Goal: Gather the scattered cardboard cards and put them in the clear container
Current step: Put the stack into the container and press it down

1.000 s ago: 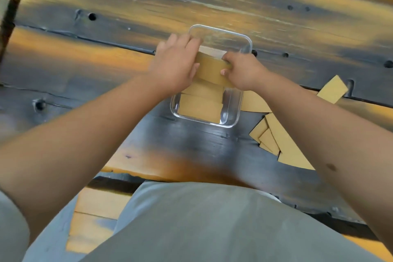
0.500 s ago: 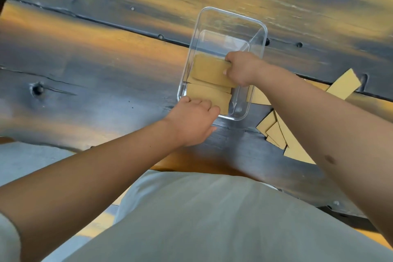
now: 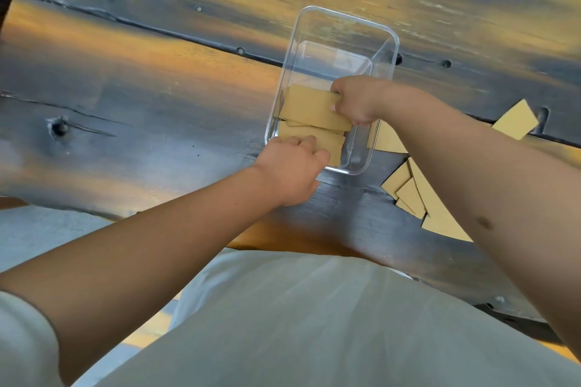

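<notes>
A clear rectangular container (image 3: 345, 17) stands on the dark wooden table. Tan cardboard cards lie stacked in its near half. My right hand (image 3: 358, 102) reaches inside the container and grips the right end of the top card (image 3: 309, 108). Below it lies another card (image 3: 330, 141) on the bottom. My left hand (image 3: 292, 171) rests on the container's near left corner, fingers curled over the rim. Loose cards (image 3: 405, 188) lie on the table to the right of the container, partly hidden by my right forearm. One more card (image 3: 515, 119) lies further right.
The worn wooden table (image 3: 157, 88) has cracks, bolt holes and a near edge just in front of my body. A pale shirt fills the lower part of the view.
My left hand left the cards inside the container and came down to its near left corner. My right hand stays on the top card. The camera has shifted closer.
</notes>
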